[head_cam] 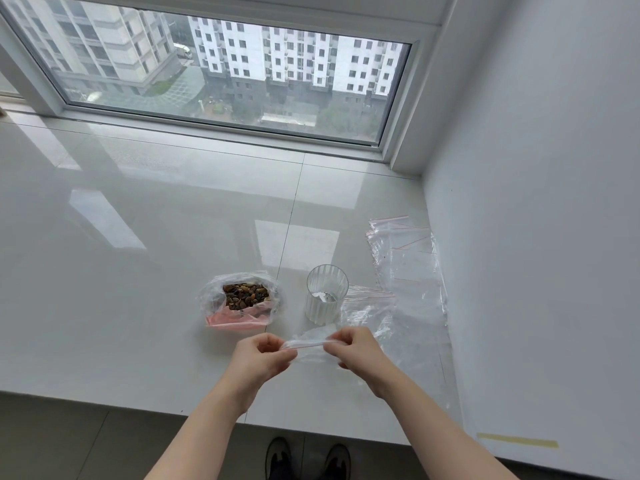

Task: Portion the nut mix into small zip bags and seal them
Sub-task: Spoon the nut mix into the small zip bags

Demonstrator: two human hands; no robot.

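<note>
From my head view, I hold a small clear plastic zip bag stretched between my two hands, just above the glossy white worktop. My left hand pinches the bag's left end with curled fingers and thumb; my right hand pinches the right end the same way, so the top strip runs taut between them. I cannot tell whether the strip is pressed closed or parted.

Just beyond my left hand sits the larger open clear plastic bag with a pink base, its mouth spread wide and the brown nut mix heaped inside. To its right, close but apart, stands a ribbed clear glass tumbler, upright. Right of the tumbler a loose clear zip bag with a red seal line lies flat, and farther back by the white wall a fanned stack of empty clear zip bags lies on the worktop. A wide window runs along the far edge. My dark shoes show on the floor below the worktop's near edge.
</note>
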